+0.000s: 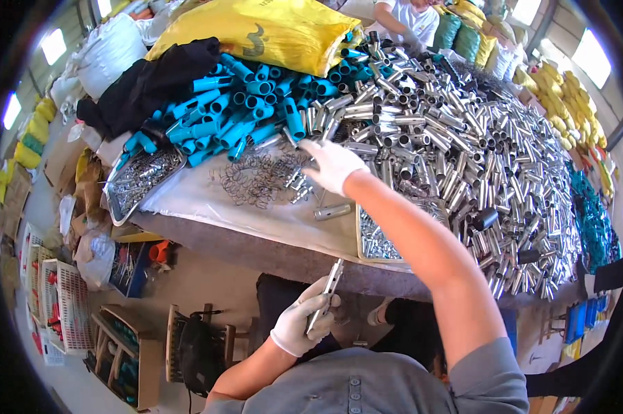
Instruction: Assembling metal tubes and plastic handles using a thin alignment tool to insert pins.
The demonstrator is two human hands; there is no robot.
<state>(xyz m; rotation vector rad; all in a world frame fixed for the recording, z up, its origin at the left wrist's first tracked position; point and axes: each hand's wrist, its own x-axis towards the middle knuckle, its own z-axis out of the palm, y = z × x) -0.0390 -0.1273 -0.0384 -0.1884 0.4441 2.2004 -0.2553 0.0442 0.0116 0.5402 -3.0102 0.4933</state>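
My left hand (301,323), in a white glove, is closed around a slim silver metal tube (331,281) with small holes in its side, held tilted upward in front of my body. Over the table, my gloved right hand (336,167) reaches forward with its fingers apart, and I see nothing held in it. Just beyond its fingertips are small metal pieces (299,185) and a tangle of thin wire springs (253,181). A loose silver tube (332,212) lies on the pale sheet below this hand.
Silver tubes (456,159) heap up on the right; teal tubes (208,127) pile at the left under a yellow sack (256,31). Trays of small parts (142,183) edge the table. Another person (411,21) works across it. Crates (66,303) and a wooden box (146,366) stand lower left.
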